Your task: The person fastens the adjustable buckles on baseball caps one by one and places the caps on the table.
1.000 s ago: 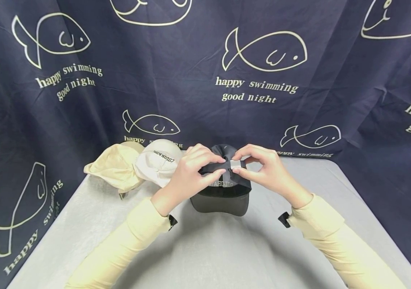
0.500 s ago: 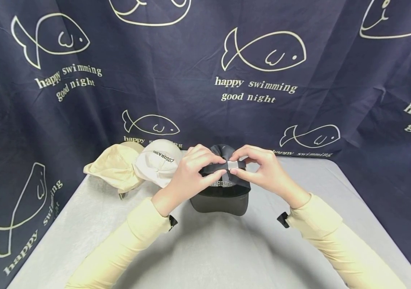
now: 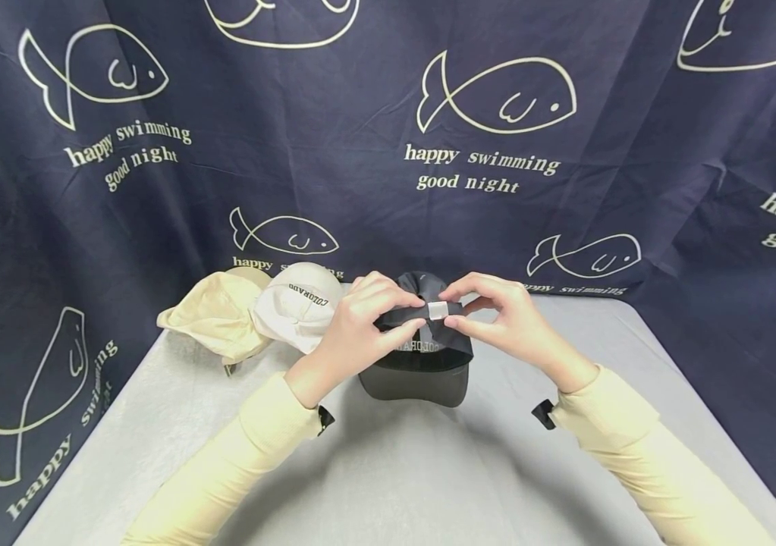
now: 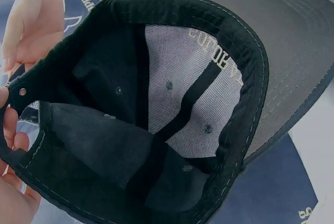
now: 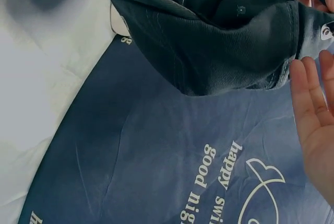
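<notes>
A black baseball cap [image 3: 415, 384] stands at the table's middle, its brim toward me and its adjustable strap [image 3: 401, 316] at the back. My left hand [image 3: 360, 322] pinches the strap between thumb and fingers. Beside a silver buckle [image 3: 438, 310], my right hand [image 3: 500, 311] pinches the strap's other side. The left wrist view looks into the cap's dark lining [image 4: 109, 72], with mirrored lettering on the front mesh. Fingers [image 5: 313, 88] of the right hand show near the strap in the right wrist view. Part of the strap is hidden behind the hands.
A white cap [image 3: 302, 299] lettered COLORADO lies left of the black one. Further left is a cream cap [image 3: 220, 315], with a tan piece behind it. Pale cloth covers the table [image 3: 388, 485], and a navy fish-print curtain [image 3: 360, 136] hangs behind.
My right hand shifts slightly left, then back right, around the buckle, and its thumb and finger draw a little apart. The left hand and cap hold nearly still.
</notes>
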Demonstrator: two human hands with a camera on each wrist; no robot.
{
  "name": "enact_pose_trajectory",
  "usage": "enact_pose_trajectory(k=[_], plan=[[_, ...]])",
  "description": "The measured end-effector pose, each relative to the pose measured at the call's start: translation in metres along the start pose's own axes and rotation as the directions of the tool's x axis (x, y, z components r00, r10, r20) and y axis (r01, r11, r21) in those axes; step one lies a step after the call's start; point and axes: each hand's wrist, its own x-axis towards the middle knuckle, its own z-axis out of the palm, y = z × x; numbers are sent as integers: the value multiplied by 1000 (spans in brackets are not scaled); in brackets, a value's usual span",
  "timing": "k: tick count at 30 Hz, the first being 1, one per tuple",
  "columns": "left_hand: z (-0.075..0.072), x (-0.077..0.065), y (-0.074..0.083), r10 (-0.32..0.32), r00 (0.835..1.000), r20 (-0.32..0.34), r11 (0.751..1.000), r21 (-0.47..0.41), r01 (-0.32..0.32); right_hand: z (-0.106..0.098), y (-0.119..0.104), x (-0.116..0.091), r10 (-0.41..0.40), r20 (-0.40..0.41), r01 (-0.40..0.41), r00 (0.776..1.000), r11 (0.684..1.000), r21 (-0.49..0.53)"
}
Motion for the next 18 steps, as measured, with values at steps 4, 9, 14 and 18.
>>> enact_pose_trajectory(k=[4, 9, 14, 18], plan=[[0, -1, -1, 3, 1000, 1, 1000, 2, -3, -3, 1, -1, 44, 1, -44, 999, 999, -30], [-2, 0, 0, -5, 1000, 6, 1000, -1, 5, -3, 0, -2, 85, 3, -84, 996, 994, -76], [-3, 0, 2, -9, 1000, 7, 1000, -12, 9, -2, -1, -3, 127, 5, -126, 992, 988, -84], [-3, 0, 2, -13, 1000, 12, 1000, -10, 13, -1, -2, -3, 132, -3, -132, 991, 988, -77]])
